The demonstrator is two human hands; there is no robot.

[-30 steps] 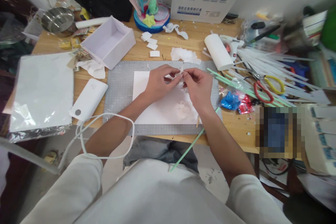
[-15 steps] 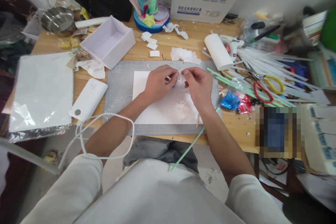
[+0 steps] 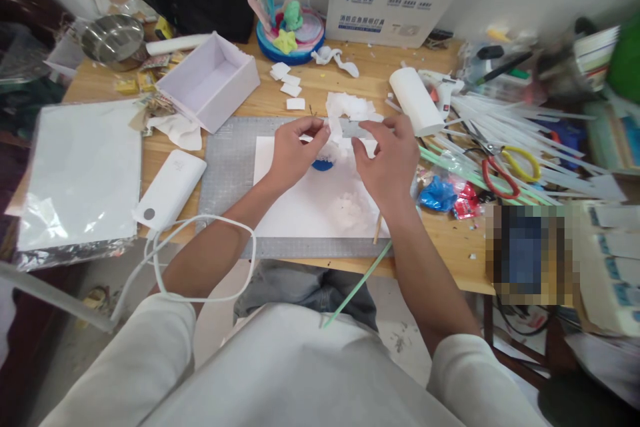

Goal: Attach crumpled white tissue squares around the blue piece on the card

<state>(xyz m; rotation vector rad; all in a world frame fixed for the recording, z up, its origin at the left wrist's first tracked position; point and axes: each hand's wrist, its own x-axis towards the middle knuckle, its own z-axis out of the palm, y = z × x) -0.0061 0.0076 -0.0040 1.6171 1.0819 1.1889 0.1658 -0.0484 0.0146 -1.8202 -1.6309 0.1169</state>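
Note:
My left hand (image 3: 299,150) is closed in a pinch over the white paper (image 3: 295,213), its fingertips at a thin whitish piece (image 3: 335,130). My right hand (image 3: 387,157) is apart from it, thumb and fingers spread, with nothing seen between them. Under my left fingertips lies a round blue item (image 3: 323,164) with white fluffy stuff along its top. A pale fluffy heap (image 3: 353,211) rests on the paper between my hands. The paper lies on a grey cutting mat (image 3: 225,167).
A white power bank (image 3: 170,188) and a lilac open box (image 3: 210,83) stand left. Rightward are a white roll (image 3: 416,100), scissors (image 3: 500,167), pale strips and a blue packet (image 3: 437,193). A green stick (image 3: 357,285) sticks out over the front edge.
My right hand has moved right, away from my left, and its fingers have opened. My left hand has shifted slightly left, and the blue item shows more.

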